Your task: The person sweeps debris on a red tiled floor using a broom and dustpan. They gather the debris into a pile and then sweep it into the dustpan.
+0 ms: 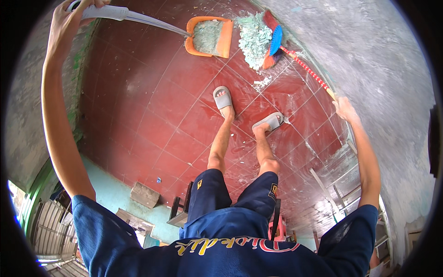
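My left hand [64,23], raised at the upper left, is closed around the white handle of a long-handled dustpan [225,39]. Its orange pan rests on the red floor, holding pale greenish flakes and dust [206,37]. At the right, my right hand [345,110] grips the end of a broom [307,66] whose stick has a red-and-white dotted wrap. The broom's blue cap and red, orange and dark bristles touch the right side of a heap of pale green flakes [253,39], close to the wall. The heap lies just right of the pan.
My feet in grey slides stand on the tiled red floor [152,106] below the heap. Bare plaster walls [387,60] rise on both sides. A wooden block [145,195] sits at the lower left, and a pale frame [330,194] stands low on the right. White smears and crumbs streak the tiles.
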Motion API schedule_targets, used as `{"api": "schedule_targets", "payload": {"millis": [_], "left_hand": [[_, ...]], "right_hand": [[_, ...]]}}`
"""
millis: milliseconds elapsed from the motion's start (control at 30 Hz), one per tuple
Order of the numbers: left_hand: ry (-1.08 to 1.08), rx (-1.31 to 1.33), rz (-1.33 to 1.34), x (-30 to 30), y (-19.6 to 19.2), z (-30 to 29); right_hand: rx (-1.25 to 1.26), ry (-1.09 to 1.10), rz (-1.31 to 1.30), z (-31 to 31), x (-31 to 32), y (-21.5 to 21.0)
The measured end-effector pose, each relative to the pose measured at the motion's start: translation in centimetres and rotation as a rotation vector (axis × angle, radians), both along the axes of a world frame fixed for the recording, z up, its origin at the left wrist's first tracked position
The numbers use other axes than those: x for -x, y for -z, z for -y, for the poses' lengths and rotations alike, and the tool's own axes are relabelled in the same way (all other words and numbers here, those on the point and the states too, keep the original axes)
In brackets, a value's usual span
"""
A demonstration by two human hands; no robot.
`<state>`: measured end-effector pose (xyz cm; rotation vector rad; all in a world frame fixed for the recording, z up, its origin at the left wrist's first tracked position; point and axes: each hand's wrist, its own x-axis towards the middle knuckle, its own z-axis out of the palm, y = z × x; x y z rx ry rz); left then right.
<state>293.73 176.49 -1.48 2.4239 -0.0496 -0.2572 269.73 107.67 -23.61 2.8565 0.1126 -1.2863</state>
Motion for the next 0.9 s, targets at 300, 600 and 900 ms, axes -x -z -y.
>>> {"api": "schedule_targets", "payload": {"millis": [300, 600, 900], "left_hand": [[-0.113, -0.080, 0.275, 0.8, -0.7, 1.8], [-0.069, 0.058, 0.180, 2.0, -1.2, 4.1], [0.009, -0.028, 0.259, 2.6, -1.7, 5.0]], "right_hand": [[-0.186, 0.059, -0.041, -7.6, -3.1, 0.8], [-0.482, 0.196, -0.003, -12.7, -1.2, 5.5], [-0.487, 0.186, 0.042, -16.8, 0.7, 4.3]]}}
